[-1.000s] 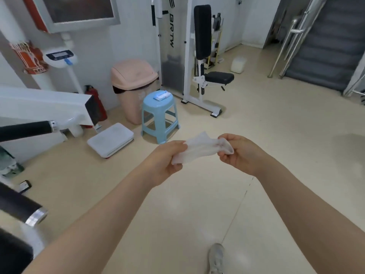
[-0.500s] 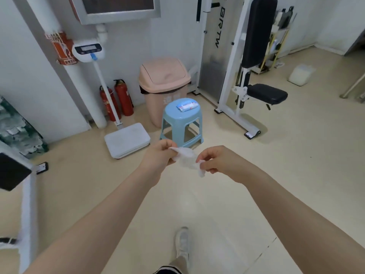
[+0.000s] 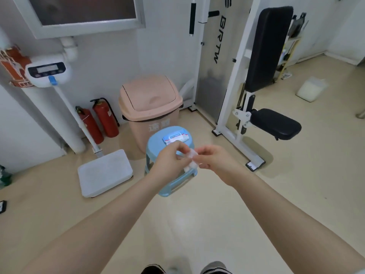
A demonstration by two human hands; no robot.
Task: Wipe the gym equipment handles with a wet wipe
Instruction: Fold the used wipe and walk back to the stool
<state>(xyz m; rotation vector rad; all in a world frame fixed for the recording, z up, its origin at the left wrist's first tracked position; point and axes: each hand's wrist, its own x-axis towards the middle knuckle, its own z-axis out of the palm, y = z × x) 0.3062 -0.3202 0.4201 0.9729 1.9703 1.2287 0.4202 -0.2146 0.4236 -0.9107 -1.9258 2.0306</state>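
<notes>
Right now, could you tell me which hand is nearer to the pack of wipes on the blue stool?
Left. The left hand sits just below the pack of wipes, nearly overlapping it; the right hand is further right, past the wet wipe.

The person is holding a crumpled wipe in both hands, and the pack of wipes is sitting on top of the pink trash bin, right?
Not quite. The head view shows the pack of wipes lying on the blue stool, not on the pink trash bin behind it. The rest is right: the left hand and right hand both hold the crumpled wipe.
</notes>
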